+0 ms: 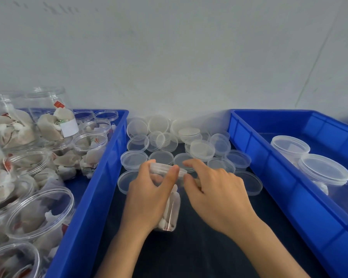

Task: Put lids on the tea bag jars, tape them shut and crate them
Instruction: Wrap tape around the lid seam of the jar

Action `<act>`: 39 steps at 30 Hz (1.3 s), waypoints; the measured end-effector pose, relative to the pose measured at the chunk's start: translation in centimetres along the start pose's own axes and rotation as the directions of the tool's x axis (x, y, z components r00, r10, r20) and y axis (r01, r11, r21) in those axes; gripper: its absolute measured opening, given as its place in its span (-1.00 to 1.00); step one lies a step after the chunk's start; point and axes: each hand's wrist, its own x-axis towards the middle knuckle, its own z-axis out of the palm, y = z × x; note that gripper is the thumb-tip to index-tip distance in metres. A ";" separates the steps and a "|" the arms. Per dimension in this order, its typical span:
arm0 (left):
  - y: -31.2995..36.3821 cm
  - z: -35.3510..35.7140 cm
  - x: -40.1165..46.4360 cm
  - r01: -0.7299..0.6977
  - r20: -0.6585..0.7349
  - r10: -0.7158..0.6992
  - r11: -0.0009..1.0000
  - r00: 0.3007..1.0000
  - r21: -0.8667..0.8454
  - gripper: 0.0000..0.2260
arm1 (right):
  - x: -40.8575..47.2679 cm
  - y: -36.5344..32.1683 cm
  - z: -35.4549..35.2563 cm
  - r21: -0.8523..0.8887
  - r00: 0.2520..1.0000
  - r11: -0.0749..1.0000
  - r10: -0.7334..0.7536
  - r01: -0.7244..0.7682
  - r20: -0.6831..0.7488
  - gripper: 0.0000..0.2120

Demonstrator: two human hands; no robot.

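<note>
A clear jar of tea bags [172,209] stands on the black table between two blue crates. My left hand [149,195] grips it, with the thumb up against its clear lid [165,168]. My right hand [217,191] is at the jar's right side, its thumb and fingers at the lid's rim; whether they pinch anything I cannot tell. Behind the hands lies a pile of loose clear lids [181,145]. The left crate [100,177] is full of open jars of tea bags [38,209]. The right crate [269,157] holds two lidded jars [323,169].
A grey wall rises just behind the crates and the lid pile. Black table surface [199,253] lies bare in front of the jar, between the two crate walls.
</note>
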 end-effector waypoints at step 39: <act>-0.3 -1.1 -0.3 0.002 0.085 -0.008 0.998 0.996 0.069 -0.27 | 0.0 -0.3 1.3 -0.167 0.997 0.984 -0.065 0.058 -0.039 -0.55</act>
